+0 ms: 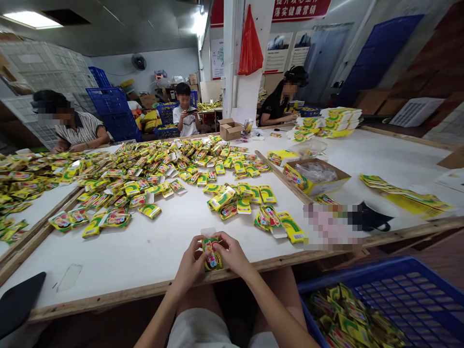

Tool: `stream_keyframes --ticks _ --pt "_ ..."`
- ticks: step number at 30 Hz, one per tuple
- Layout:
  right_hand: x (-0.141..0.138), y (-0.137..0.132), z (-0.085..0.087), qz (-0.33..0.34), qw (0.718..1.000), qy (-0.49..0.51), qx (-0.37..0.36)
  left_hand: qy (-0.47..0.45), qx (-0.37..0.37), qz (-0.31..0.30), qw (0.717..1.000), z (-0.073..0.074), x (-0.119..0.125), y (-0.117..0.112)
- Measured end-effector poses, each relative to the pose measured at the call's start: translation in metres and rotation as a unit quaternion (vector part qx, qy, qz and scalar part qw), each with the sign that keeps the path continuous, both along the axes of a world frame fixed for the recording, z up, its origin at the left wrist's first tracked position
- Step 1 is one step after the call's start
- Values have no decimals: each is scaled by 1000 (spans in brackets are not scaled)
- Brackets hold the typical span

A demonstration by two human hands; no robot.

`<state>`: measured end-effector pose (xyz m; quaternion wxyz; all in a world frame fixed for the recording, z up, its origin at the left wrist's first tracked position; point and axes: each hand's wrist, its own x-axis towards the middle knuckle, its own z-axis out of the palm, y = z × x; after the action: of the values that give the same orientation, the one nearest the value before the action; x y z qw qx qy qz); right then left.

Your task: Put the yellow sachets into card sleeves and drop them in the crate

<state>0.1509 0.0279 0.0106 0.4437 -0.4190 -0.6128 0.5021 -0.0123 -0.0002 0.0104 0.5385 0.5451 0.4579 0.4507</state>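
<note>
A small yellow-and-green box (212,254) with colourful lettering stands upright at the table's front edge. Its white flap (208,232) sticks up, open, at the top. Gripping the box's left side is my left hand (195,256), thumb on the front. My right hand (232,252) pinches its right side near the upper edge. What lies inside the box is hidden. Just beyond my hands are more such boxes (226,197) in a loose group, with a few others (279,222) to the right, some with flaps open.
A large heap of similar boxes (152,164) covers the table's far left. Wooden strips (282,179) divide the white tabletop (145,261). On the right stands a carton with clear plastic bags (315,171). A blue crate (409,290) holding boxes is below, right. Several people sit across the table.
</note>
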Motion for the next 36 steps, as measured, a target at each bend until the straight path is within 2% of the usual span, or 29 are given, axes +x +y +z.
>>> stream_keyframes --ticks 5,11,18,25,29,36 --pt "1 14 -5 -9 1000 2 0 38 54 49 997 -1 -2 16" --pt "-5 16 -12 -44 997 70 -3 -81 66 81 991 -1 9 16" --pt "-2 5 3 -33 998 -25 47 20 58 82 995 4 6 11" --pt "-4 3 14 -64 997 -41 28 1 55 128 990 10 14 13" --pt "-5 0 14 -53 998 -22 9 -11 35 132 991 8 15 9" --pt "-6 -4 14 -56 998 -12 31 -21 38 164 985 7 15 3"
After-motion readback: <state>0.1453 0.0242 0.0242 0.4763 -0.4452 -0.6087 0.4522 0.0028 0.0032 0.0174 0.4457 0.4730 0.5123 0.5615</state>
